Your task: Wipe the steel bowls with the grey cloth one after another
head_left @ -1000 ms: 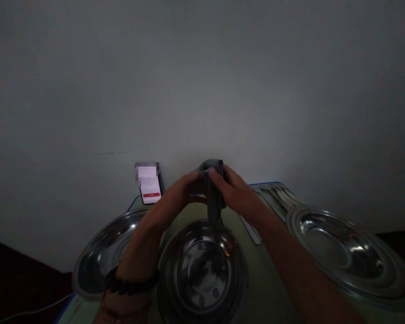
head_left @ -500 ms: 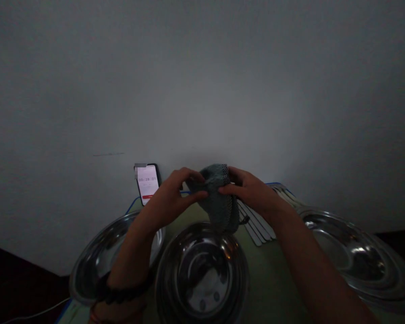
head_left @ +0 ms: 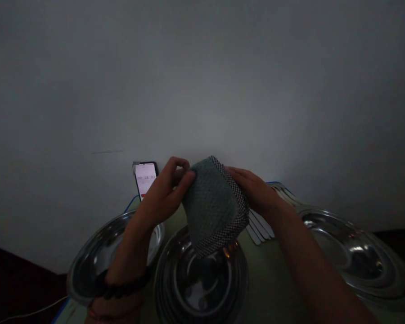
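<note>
A grey-green cloth [head_left: 211, 202] with a black-and-white checked border hangs folded between my hands, above the far rim of the middle steel bowls. My left hand [head_left: 170, 186] pinches its upper left corner between thumb and fingers. On the other side, my right hand [head_left: 256, 191] has its fingers behind the checked edge; the fingertips are hidden by the cloth. Below it stands a stack of shiny steel bowls [head_left: 202, 288], the inside of the top one partly covered from sight by the cloth.
Another steel basin [head_left: 84, 270] lies under my left forearm, and stacked steel basins [head_left: 361, 261] stand at the right. Flat pale strips [head_left: 258, 227] lie behind my right wrist. A phone [head_left: 146, 177] showing a timer leans on the wall [head_left: 202, 90]. The table [head_left: 265, 279] is greenish.
The cloth, bunched earlier, is now opened into a flat folded panel. My left hand has moved slightly left and up to its corner; my right thumb has gone behind the cloth.
</note>
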A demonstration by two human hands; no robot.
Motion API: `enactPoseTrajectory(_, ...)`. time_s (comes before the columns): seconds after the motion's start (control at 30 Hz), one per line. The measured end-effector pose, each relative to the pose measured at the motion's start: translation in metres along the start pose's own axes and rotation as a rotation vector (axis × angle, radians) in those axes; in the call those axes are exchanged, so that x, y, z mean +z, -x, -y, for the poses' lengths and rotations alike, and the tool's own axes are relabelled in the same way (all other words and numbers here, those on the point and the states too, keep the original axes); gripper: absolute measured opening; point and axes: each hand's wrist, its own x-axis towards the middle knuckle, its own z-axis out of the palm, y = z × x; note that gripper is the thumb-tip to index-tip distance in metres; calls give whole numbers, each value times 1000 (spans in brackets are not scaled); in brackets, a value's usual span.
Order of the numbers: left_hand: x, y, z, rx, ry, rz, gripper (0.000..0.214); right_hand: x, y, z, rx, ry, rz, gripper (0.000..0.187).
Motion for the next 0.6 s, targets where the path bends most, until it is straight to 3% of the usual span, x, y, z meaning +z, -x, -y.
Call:
enactPoseTrajectory(0.1, 2, 1, 0, 41, -44, 0, 15, 4, 1, 2, 62, -81, -3, 55)
enactPoseTrajectory(0.17, 3, 1, 0, 66, -94, 19, 16, 5, 2, 2, 75, -74, 7, 50)
enactPoseTrajectory(0.27, 1, -1, 2, 54, -169, 67, 17, 4, 2, 2, 46, 117, -22, 42)
enactPoseTrajectory(0.33, -1, -1, 6, 15, -163, 109, 20, 4, 2, 3, -22, 303, -93, 33)
enactPoseTrajectory(0.47, -6, 2, 23, -172, -226, 182, 45, 8, 3, 8, -330, 624, -391, 10)
enactPoseTrajectory(0.53, -5, 5, 33, -263, -341, 339, 47, 12, 6, 8, -415, 750, -306, 12)
enactPoseTrajectory(0.6, -2, 7, 39, -315, -419, 528, 35, 16, 9, 4, -313, 830, 35, 13)
